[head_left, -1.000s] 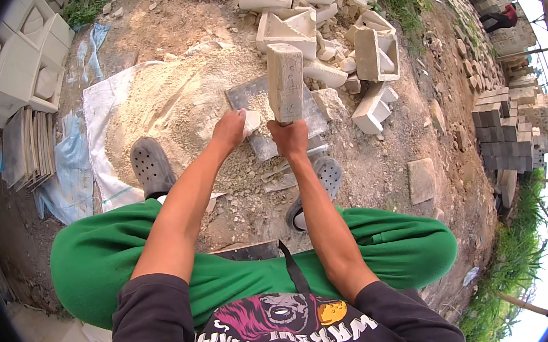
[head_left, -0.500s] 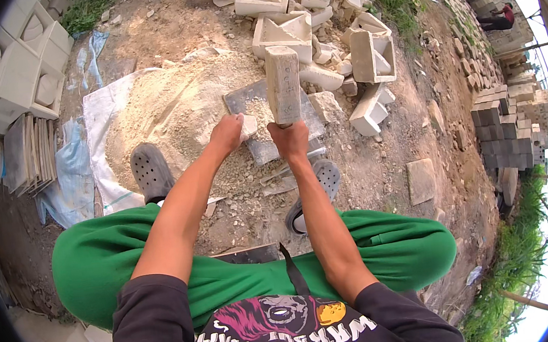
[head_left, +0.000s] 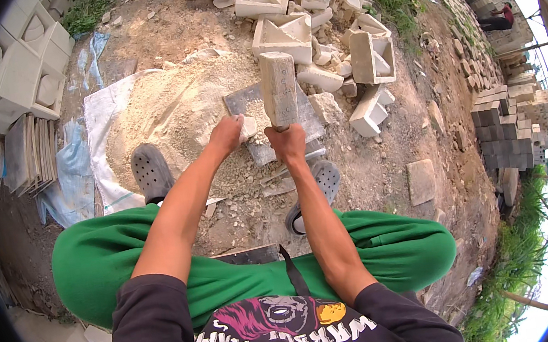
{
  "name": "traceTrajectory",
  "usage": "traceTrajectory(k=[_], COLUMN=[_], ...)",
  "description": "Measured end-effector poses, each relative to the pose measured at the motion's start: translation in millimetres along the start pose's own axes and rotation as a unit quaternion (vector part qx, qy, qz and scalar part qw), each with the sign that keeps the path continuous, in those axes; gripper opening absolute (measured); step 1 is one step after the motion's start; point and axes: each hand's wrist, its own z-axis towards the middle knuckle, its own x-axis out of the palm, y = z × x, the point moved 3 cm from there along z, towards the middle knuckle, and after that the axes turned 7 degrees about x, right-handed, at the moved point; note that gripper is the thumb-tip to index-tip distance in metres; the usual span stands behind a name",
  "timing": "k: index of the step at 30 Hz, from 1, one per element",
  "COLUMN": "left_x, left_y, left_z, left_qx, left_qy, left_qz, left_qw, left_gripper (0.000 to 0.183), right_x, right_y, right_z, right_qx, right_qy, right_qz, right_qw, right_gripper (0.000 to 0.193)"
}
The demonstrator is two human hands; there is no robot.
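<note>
My right hand (head_left: 288, 144) is closed round the grip of a long, block-headed mallet (head_left: 279, 90), its dusty head raised above a dark flat slab (head_left: 309, 119). Closed on a pale broken chunk (head_left: 249, 128), my left hand (head_left: 226, 136) stays low at the slab's left edge. Crumbled pale grit (head_left: 256, 109) lies on the slab between the two hands. The mallet head hides part of the slab and grit behind it.
A heap of pale crushed material (head_left: 167, 109) spreads on a white sheet (head_left: 98, 122) at left. Broken moulded blocks (head_left: 283, 36) are piled beyond the slab. My clogs (head_left: 152, 170) flank the work spot. Grey blocks (head_left: 503, 123) stand stacked at right; a person (head_left: 498, 19) sits far off.
The mallet and my right hand have shifted slightly left, and the head's top sits a little lower. My left hand and the chunk are almost unmoved.
</note>
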Motion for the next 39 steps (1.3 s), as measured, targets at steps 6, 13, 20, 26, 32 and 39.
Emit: traceTrajectory(k=[6,13,20,26,32,39], left_x=[-3,1,-6,-1,-7,4], left_y=[-4,3,-2,12,2,29], left_z=[8,2,11,4,7,5], left_qx=[-0.026,0.009,0.008,-0.081,-0.011,-0.188], left_qy=[0.052,0.033,0.048,0.074,0.047,0.014], left_qz=[-0.008,0.001,-0.004,-0.038,-0.034,-0.251], left_qw=[0.998,0.999,0.999,0.993,0.998,0.950], left_gripper=[0.055,0.054,0.054,0.047,0.049,0.045], right_x=[29,-12,30,13,-5,35], right_y=[-51,11,-47,-28,16,-48], right_z=[0,8,-6,3,-4,-15], right_qx=[0.058,0.042,-0.027,0.062,-0.020,0.143], right_qy=[0.048,0.058,0.008,0.054,-0.044,0.101], right_qz=[-0.196,-0.055,-0.026,-0.048,0.001,-0.129], right_qw=[0.978,0.996,0.999,0.995,0.999,0.976], right_gripper=[0.036,0.030,0.029,0.031,0.031,0.038])
